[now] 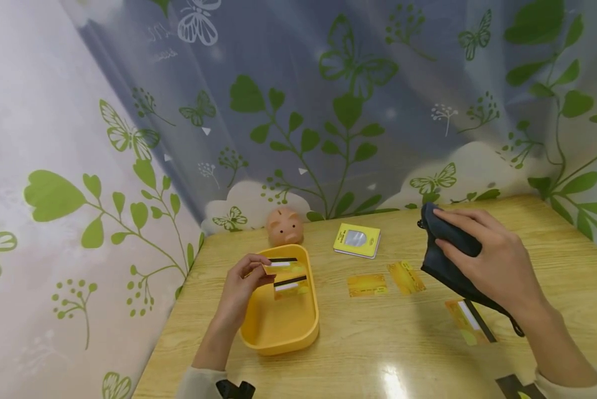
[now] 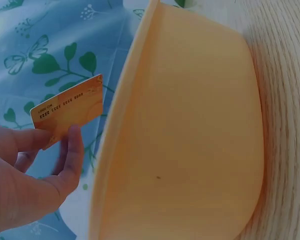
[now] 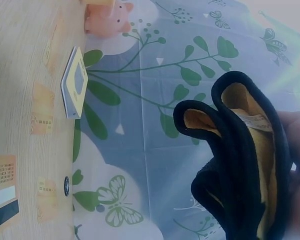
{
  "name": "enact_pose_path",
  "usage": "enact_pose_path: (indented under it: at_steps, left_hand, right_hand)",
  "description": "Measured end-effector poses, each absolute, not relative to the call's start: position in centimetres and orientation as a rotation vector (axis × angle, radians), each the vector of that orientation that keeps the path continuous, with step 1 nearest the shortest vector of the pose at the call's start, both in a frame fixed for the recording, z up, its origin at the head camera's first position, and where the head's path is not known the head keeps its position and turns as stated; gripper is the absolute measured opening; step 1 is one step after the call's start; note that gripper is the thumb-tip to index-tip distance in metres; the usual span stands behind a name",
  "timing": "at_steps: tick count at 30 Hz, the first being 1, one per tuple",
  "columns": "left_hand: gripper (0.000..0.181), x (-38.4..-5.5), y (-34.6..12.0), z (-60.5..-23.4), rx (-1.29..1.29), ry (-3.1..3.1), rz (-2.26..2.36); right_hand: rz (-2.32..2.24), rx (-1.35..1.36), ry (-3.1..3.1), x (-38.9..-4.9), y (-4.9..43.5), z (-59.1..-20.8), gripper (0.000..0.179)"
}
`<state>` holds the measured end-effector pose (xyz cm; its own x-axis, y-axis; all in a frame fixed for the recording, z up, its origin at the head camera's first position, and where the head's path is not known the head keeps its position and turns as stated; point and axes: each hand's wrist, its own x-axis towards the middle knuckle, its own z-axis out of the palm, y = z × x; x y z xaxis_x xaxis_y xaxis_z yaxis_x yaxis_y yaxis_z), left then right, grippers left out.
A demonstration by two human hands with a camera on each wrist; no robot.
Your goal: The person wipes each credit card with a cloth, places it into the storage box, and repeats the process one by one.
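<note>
My left hand (image 1: pixel 244 278) pinches an orange-gold card (image 1: pixel 283 264) above a yellow plastic bin (image 1: pixel 278 332). In the left wrist view, the printed face of this card (image 2: pixel 69 111) shows beside the bin's rim (image 2: pixel 125 100). A second card (image 1: pixel 290 287) appears within the bin's outline, its dark stripe facing up; whether it rests in the bin I cannot tell. Off the table, my right hand (image 1: pixel 493 255) grips a dark blue fabric pouch (image 1: pixel 450 238). Its folds and tan lining (image 3: pixel 265 160) show in the right wrist view; its contents are not visible.
Two gold cards (image 1: pixel 367 285) lie mid-table, and a striped card (image 1: pixel 470 321) lies below the pouch. Behind the bin stands a pink piggy bank (image 1: pixel 285 226). A yellow booklet (image 1: pixel 357 240) is near the patterned curtain (image 1: pixel 298 111).
</note>
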<state>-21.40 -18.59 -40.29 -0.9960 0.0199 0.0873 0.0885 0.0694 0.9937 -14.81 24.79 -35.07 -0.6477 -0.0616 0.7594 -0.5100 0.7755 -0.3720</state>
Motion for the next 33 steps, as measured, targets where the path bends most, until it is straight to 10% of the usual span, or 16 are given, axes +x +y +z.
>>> enact_pose_path:
  at_steps: [33]
  left_hand:
    - [0.033, -25.6, -19.6, -41.6, -0.014, -2.826, -1.749]
  right_hand:
    - [0.948, 0.457, -2.187, -17.3, 26.8, -36.4, 0.064]
